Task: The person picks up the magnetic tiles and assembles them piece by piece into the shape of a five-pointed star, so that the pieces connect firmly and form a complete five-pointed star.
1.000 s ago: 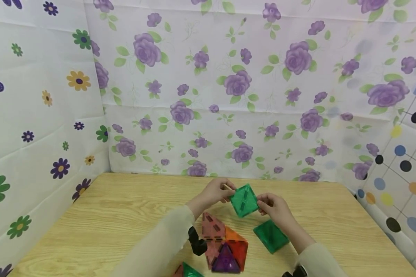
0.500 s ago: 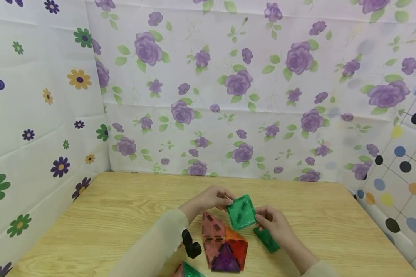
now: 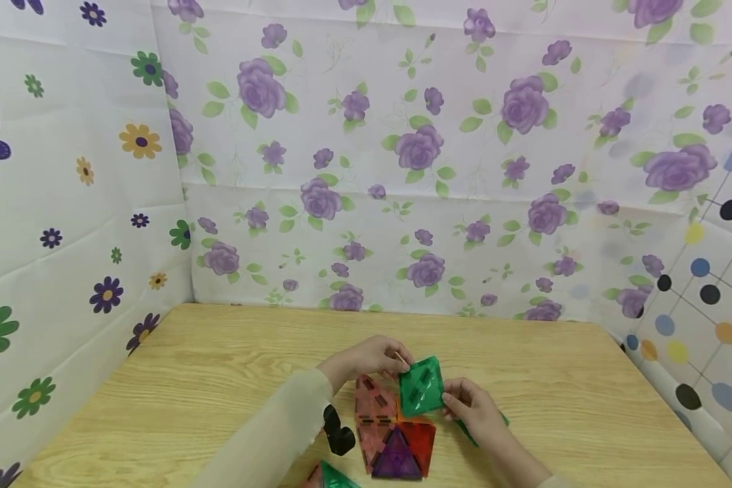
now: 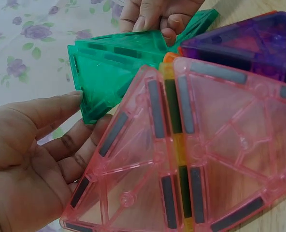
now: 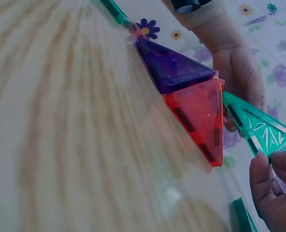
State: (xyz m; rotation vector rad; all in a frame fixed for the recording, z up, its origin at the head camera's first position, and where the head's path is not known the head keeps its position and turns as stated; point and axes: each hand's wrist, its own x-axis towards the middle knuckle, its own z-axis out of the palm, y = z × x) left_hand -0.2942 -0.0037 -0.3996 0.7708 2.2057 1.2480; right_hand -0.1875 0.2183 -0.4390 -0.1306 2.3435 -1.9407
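Between both hands is a pair of green magnetic tiles (image 3: 421, 386), triangles joined along a seam and bent slightly in the left wrist view. My left hand (image 3: 373, 357) pinches their left corner with thumb and fingers. My right hand (image 3: 471, 409) pinches the right edge between thumb and fingertips. Just below sits a built shape of pink tiles (image 3: 375, 400), a purple tile (image 3: 398, 457) and a red tile (image 3: 421, 437). The green pair hides most of its orange part. In the left wrist view the pink triangles (image 4: 220, 140) stand close beside my left fingers.
Another green piece (image 3: 468, 434) lies on the wooden table (image 3: 250, 346), partly hidden under the right hand. At the bottom edge is a cut-off green and red piece (image 3: 335, 477). A black camera (image 3: 339, 434) sits on the left sleeve. Flowered cloth (image 3: 366, 169) hangs behind.
Both hands have brought the green tile pair down and nearer, to the upper right of the built shape. The right hand now covers much of the other green piece.
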